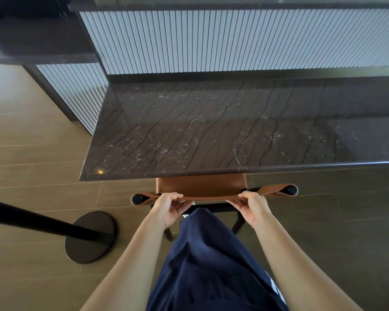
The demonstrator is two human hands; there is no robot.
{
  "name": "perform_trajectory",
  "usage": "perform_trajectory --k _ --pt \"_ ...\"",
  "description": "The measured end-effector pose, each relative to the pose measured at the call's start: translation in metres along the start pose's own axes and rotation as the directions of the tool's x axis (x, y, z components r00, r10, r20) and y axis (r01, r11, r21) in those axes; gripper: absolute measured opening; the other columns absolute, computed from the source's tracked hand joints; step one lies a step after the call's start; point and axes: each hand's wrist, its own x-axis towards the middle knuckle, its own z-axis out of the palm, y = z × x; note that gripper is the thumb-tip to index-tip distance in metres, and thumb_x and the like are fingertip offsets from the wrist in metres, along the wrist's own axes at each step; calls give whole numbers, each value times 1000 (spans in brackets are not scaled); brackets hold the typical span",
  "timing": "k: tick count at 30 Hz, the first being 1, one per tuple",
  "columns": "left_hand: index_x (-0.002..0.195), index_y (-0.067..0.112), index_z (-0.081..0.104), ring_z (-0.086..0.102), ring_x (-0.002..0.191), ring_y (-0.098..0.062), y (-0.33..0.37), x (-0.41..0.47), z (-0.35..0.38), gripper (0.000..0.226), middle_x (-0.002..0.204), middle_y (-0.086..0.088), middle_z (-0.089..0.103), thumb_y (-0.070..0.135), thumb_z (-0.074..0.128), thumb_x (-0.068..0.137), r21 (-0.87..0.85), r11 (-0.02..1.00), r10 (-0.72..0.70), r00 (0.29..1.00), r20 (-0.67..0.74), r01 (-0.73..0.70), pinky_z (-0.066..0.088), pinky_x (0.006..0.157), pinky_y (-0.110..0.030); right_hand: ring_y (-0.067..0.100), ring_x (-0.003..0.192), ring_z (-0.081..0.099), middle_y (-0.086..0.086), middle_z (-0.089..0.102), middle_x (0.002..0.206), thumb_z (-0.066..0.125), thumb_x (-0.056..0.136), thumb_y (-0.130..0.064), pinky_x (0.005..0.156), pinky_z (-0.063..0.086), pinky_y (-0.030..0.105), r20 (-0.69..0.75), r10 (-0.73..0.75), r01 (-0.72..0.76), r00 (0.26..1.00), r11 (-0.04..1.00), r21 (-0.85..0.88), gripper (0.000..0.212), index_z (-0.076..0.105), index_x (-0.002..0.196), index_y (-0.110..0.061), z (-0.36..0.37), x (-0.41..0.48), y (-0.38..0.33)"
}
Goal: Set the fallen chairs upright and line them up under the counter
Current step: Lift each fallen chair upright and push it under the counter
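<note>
Overhead, a dark veined stone counter (211, 131) fills the middle of the view, its near edge running left to right. Behind it stands a wall of pale ribbed panels (211, 41). Brown tile floor (32, 164) spreads to the left and below.

A tan leather chair (200, 187) stands upright just in front of the counter's near edge, with its seat tucked beneath the stone. Its backrest faces the person, and the top edge stretches between two black round end caps.

Both hands hold that top edge, fingers curled over it and thumbs underneath. The left hand (170, 209) grips near the left cap and the right hand (250, 208) grips right of centre, well apart from each other.

The counter hides most of the seat. A navy garment (211, 265) on the person's body covers the middle of the chair's lower frame, so only parts of two dark legs show beside it.

To the left, a black pole rises from a round black base (90, 236) on the floor, near the chair but not touching it.
</note>
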Motion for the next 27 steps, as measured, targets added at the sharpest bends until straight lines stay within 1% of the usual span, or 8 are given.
perform_trajectory --k 4,8,11,15,17,19,24,27 --pt "87 2 52 54 118 -43 0 -1 2 17 89 -19 55 -13 44 90 -39 999 -4 1000 -10 4 59 72 -48 38 80 66 20 58 87 40 87 22 61 58 51 4 24 -24 1000 1000 -11 27 53 98 1 0 2 -3" --pt "89 1 52 51 124 -44 -1 -1 3 16 90 -19 56 -13 43 91 -62 998 -2 1000 -22 1 61 67 -46 39 82 65 20 58 86 41 87 22 80 56 57 1 37 -37 999 999 -23 25 54 91 0 0 2 -4" --pt "107 -2 52 55 121 -43 -2 -3 3 21 105 -24 58 -12 44 91 -66 998 3 999 -41 -5 61 66 -46 38 85 66 22 60 92 46 89 19 85 55 56 -6 51 -52 999 996 -71 21 54 93 0 -1 3 -6" --pt "127 -4 49 61 112 -40 -4 -6 8 36 124 -27 57 -8 50 91 -72 997 27 993 -113 -36 61 70 -46 39 95 68 22 65 108 58 94 0 76 60 53 -23 91 -93 996 991 -93 17 57 110 -2 -5 -3 -12" --pt "125 -4 51 62 108 -38 -8 -8 13 34 121 -26 59 -3 55 92 -71 995 50 986 -162 -62 60 71 -45 39 95 67 23 64 109 55 97 -7 68 60 52 -44 102 -104 994 994 -40 18 55 114 -4 -8 -4 -20" --pt "124 -3 50 64 103 -36 -13 -8 17 34 116 -25 60 -3 58 91 -47 994 92 976 -198 -103 59 73 -44 39 94 65 25 60 110 46 99 -2 64 58 53 -60 105 -107 993 994 -32 17 52 115 -4 -11 -2 -29" --pt "109 1 47 63 97 -37 -10 -5 19 28 110 -24 54 -17 48 87 -85 976 174 952 -251 -200 58 71 -47 39 93 61 27 53 124 36 99 6 78 55 57 -52 122 -125 991 991 -55 35 44 132 -1 -6 -2 -33" --pt "119 -4 46 62 98 -39 -7 -5 16 36 106 -24 54 -19 47 86 -91 973 185 950 -251 -214 58 69 -47 41 98 59 29 50 129 36 98 8 67 55 54 -47 128 -129 991 991 -35 36 44 133 2 -3 -6 -34"
